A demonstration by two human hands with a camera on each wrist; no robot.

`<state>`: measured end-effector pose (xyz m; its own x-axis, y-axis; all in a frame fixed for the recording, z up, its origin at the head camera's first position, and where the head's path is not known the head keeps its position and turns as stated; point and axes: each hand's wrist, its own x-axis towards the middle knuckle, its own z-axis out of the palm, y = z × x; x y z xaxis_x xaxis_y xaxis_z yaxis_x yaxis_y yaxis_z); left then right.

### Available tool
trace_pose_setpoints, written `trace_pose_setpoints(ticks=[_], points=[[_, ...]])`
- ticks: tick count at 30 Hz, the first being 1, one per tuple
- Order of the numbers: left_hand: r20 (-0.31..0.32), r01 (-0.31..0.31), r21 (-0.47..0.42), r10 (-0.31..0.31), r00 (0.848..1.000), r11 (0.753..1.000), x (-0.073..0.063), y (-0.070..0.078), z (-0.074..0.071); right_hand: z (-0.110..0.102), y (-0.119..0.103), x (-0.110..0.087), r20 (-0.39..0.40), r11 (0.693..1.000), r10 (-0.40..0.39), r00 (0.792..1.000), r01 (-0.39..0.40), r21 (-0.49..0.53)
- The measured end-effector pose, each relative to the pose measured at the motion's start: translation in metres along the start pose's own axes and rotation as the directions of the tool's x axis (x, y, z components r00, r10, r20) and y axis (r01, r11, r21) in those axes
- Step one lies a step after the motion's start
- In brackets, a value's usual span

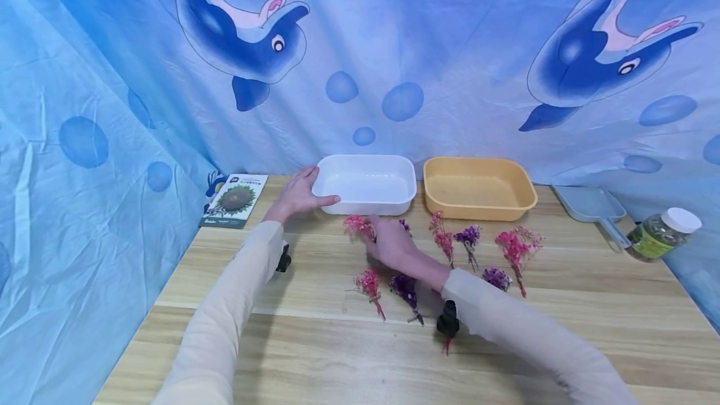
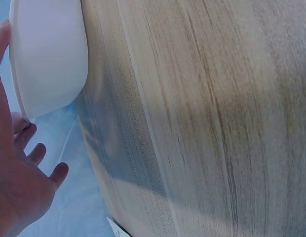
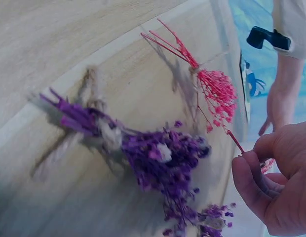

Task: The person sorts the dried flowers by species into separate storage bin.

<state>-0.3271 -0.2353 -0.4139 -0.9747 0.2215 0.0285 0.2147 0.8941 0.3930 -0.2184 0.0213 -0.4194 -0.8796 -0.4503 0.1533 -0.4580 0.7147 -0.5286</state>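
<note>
My left hand [image 1: 300, 192] holds the left end of a white plastic basin [image 1: 368, 207], thumb over the near rim. In the left wrist view the fingertips meet the corner of its rim. Just in front of that basin, my right hand [image 1: 394, 245] pinches the thin red stem [image 3: 236, 143] of a pink dried-flower bunch [image 1: 357, 225] between thumb and forefinger. Closer to me lie another pink bunch [image 1: 368, 282] and a purple bunch [image 1: 406, 289], the purple one tied with twine. Part of a further purple bunch [image 1: 405, 225] shows behind the right hand.
A yellow basin [image 1: 478, 212] stands right of the white one. More pink flowers [image 1: 516, 247] and purple flowers [image 1: 469, 236] lie before it. Far right are a grey dustpan [image 1: 590, 204] and a white-lidded jar [image 1: 664, 235]; a sunflower seed packet [image 1: 235, 200] lies far left.
</note>
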Motion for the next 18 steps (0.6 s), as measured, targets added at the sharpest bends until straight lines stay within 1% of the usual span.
trace_pose_setpoints(ticks=[5,8,14,18], points=[[0.000,-0.002,0.003,0.002,1.000,1.000,-0.001,-0.001,0.000,-0.010,0.004,-0.002,-0.027,0.998,-0.069,0.997,0.069,-0.004],[-0.001,-0.001,-0.001,0.001,1.000,1.000,0.000,-0.002,0.000,-0.017,0.006,-0.001,-0.001,0.995,-0.095,0.995,0.095,-0.013],[0.001,0.000,-0.001,0.000,1.000,1.000,0.001,-0.003,0.002,-0.035,0.010,0.003,0.073,0.994,-0.109,0.991,0.109,-0.001],[0.005,0.003,0.001,-0.003,1.000,1.000,0.000,-0.003,0.002,-0.044,0.015,0.006,0.082,0.985,-0.170,0.982,0.171,-0.014]])
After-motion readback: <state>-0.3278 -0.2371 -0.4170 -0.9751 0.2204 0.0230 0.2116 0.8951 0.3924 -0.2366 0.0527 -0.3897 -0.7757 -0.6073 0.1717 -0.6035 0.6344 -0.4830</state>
